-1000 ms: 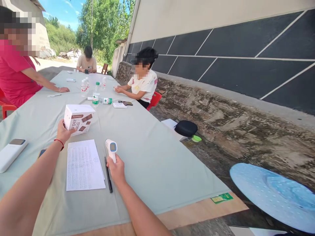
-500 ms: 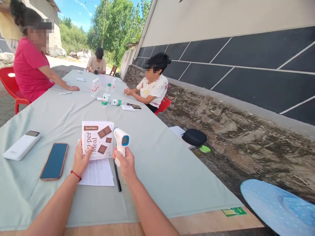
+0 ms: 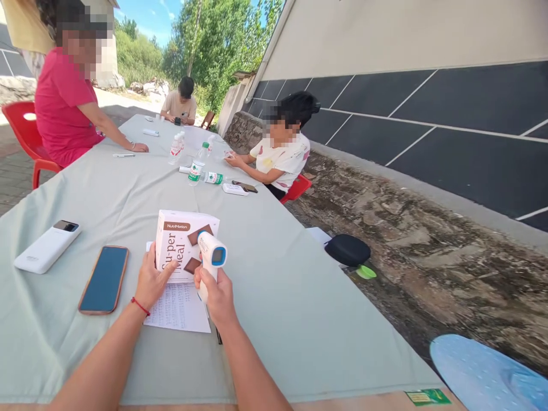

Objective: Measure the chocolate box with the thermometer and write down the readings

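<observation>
My left hand [image 3: 154, 278] grips a white cardboard box [image 3: 177, 248] by its left side, thumb across the front; brown squares and "NutriMotion" are printed on it. In my right hand [image 3: 217, 294] is a white and blue infrared thermometer [image 3: 209, 251], fingers wrapped round its handle. The thermometer stands in front of the box's right part and hides some of the print; whether they touch I cannot tell. Beneath the box lies a sheet of paper [image 3: 184, 314] with rows of writing. A black pen [image 3: 219, 337] is mostly hidden by my right wrist.
A smartphone [image 3: 104, 279] and a white power bank [image 3: 47, 246] lie left on the tablecloth [image 3: 291, 319]. Water bottles [image 3: 197, 165] stand and lie further off, near another phone [image 3: 245, 186]. Three people sit around the table. A black case [image 3: 347, 250] is beyond the right edge.
The thermometer has moved across in front of the box's right side, where it was beside it before. The box is turned slightly, showing its left side. The whole view has shifted a little.
</observation>
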Demonstrator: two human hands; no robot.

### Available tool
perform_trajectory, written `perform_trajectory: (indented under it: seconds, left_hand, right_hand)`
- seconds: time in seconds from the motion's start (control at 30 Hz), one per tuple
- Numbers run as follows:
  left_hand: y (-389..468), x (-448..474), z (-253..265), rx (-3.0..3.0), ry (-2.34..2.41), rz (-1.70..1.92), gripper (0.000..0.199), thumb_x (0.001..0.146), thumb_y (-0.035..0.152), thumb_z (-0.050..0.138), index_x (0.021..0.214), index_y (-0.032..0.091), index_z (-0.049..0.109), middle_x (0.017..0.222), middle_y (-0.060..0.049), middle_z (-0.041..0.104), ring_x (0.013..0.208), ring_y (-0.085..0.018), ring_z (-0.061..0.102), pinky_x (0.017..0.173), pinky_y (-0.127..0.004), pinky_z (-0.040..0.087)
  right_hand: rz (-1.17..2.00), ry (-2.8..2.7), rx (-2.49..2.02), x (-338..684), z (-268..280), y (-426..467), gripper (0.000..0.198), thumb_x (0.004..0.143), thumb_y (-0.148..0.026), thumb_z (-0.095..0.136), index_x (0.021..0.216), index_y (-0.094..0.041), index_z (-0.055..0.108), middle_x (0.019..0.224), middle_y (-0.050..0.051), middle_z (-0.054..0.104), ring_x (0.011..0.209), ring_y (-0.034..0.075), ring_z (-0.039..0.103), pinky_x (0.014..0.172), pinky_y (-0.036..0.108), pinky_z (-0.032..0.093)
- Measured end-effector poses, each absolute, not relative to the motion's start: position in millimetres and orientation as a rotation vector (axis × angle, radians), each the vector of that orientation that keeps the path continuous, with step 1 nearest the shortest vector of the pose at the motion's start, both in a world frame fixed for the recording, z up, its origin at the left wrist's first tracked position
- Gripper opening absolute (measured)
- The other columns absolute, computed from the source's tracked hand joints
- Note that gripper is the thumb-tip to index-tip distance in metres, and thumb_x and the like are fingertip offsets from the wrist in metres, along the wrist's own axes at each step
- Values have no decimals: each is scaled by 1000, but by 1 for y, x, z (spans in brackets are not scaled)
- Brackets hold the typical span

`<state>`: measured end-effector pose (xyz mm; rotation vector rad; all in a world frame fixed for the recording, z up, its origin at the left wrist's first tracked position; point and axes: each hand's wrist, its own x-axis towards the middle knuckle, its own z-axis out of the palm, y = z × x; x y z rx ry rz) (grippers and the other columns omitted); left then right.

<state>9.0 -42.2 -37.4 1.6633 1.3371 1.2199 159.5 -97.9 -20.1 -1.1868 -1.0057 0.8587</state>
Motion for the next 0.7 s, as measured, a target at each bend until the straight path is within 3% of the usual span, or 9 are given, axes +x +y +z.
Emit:
perform_trajectory:
  seconds: [0.13,0.7]
  left_hand:
    - [-44,9,-39,1675,1326,1233,64,80,53,62,133,21,47,113,-10,59,107,-27,57,94,-43,45]
    - [-48,8,-36,1739,1363,1163,72,78,52,65,136,18,41,114,-11,58,109,-28,57,93,-44,46]
  right_hand:
    - [911,-999,-1138,160,-25,-100,34,82,-44,57,104,-17,61,59,-4,50,58,14,47,58,29,43]
    - [902,-994,-1192,163,-27,-105,33,80,-45,56,97,-17,61,60,-3,51,59,15,47,59,30,42]
